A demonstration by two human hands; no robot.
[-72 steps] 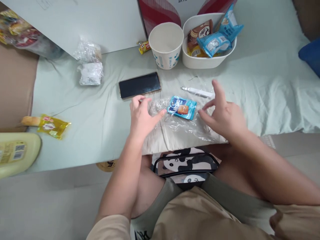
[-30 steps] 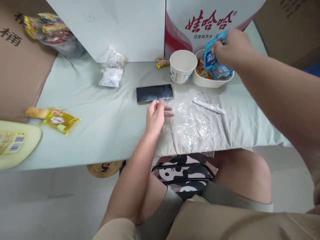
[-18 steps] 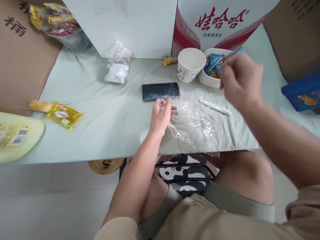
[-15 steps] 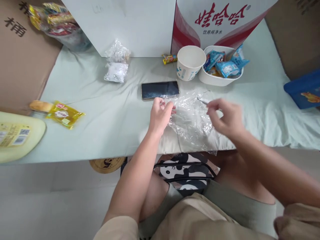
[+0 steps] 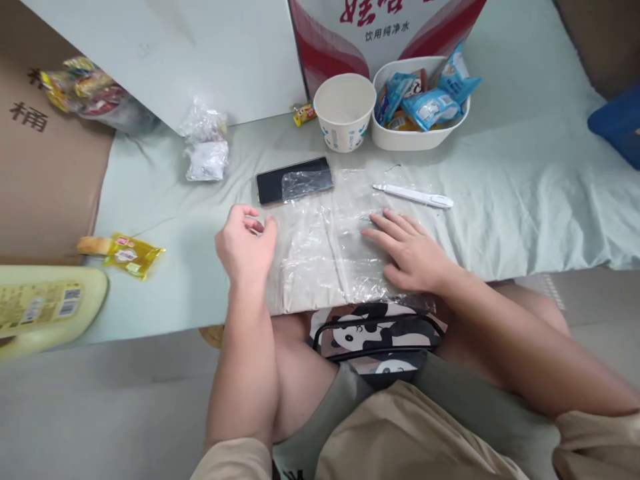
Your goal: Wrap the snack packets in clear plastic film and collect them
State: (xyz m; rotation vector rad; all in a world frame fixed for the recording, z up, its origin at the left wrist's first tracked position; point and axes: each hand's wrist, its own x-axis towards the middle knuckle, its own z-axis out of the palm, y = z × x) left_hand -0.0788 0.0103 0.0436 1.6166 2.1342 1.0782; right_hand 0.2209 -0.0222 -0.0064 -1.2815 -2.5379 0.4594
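Observation:
A clear plastic bag lies spread out on the cloth-covered surface before me. My right hand rests flat on its right part with fingers spread. By the left edge of the plastic is my left hand, fingers loosely curled and thumb apart, with nothing visible between them. Just beyond my right hand lies a slim white utility knife, its narrow tip pointing left. The bag's upper left corner overlaps a black phone.
A paper cup and a white tub of blue snack packets stand behind the plastic. Two clear wrapped packs lie at the back left. A wrapped bread and a yellow bottle are at the left. A white-and-red carton stands behind.
The bunched plastic now lies flatter and wider. My right hand has left the knife and lies on the plastic. My left hand has moved left. The camera view has shifted.

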